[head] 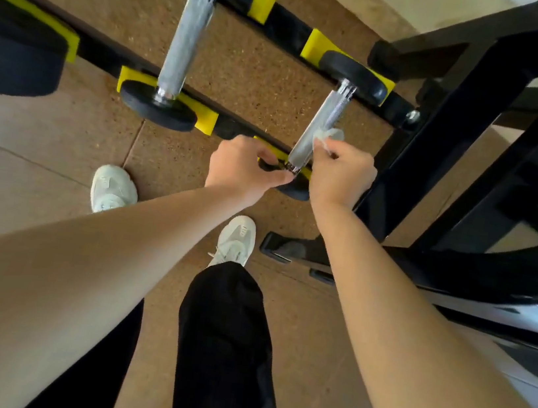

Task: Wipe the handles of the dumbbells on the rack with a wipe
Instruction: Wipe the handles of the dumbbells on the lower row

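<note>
Right hand [342, 176]: fingers bunched, pinching a crumpled white wipe [330, 136] against the right flank of the knurled chrome handle [324, 118] of the end dumbbell [358, 78], which sits in yellow saddles [314, 46] on the black rack [285, 29].

The handle's long axis runs from the near collar up and away to the far head. The wipe sits on the near half, so the remaining stroke lies away from the fingers.

Left hand [242, 165]: fingers curled on the dumbbell's near end, apparently steadying it.

The neighbouring dumbbell [185, 40] lies nearer the left hand.

No brand, label or writing is legible.
</note>
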`<state>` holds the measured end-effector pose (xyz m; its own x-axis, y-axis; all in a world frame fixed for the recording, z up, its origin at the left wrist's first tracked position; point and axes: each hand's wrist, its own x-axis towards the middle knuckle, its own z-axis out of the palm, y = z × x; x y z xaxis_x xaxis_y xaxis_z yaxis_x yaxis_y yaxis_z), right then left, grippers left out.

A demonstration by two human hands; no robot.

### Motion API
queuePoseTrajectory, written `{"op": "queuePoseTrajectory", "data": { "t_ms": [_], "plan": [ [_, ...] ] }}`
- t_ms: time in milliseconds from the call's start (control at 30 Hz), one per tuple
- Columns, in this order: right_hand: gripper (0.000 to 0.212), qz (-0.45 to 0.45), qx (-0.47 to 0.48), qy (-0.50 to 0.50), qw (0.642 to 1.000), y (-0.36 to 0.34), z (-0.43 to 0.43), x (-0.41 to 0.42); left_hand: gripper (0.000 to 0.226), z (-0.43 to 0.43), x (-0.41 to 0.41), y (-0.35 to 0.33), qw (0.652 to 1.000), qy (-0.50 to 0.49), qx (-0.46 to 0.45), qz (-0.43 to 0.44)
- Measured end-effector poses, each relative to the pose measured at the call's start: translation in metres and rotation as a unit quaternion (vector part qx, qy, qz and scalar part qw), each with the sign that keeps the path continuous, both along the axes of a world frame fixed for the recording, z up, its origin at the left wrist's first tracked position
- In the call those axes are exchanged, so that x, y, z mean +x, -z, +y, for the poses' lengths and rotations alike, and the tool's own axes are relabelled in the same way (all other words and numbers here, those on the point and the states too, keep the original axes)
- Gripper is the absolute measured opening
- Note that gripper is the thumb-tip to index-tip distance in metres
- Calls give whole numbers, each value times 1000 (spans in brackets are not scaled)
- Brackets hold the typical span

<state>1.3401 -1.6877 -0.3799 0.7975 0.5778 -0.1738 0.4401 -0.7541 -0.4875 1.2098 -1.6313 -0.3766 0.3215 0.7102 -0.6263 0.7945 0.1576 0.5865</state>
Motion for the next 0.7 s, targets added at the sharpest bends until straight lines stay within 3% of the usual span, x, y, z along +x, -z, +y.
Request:
{"op": "queuePoseTrajectory", "data": {
  "t_ms": [133,300,467,633,700],
  "plan": [
    [20,24,-72,-92,993,-17,5,15,35,2,0,-1,999,33,5,-2],
    [15,-55,-27,-194,979,-25,34,28,38,7,0,1,998,58,0,1],
    [10,-56,-92,-304,946,-5,19,15,34,8,-1,-1,995,102,18,-3],
    [15,68,-85,-288,952,-8,-15,6,28,7,-7,-6,989,141,39,-15],
    [12,63,-61,-239,967,-14,-16,15,29,7,-9,-6,990,136,41,-16]
  ]
}}
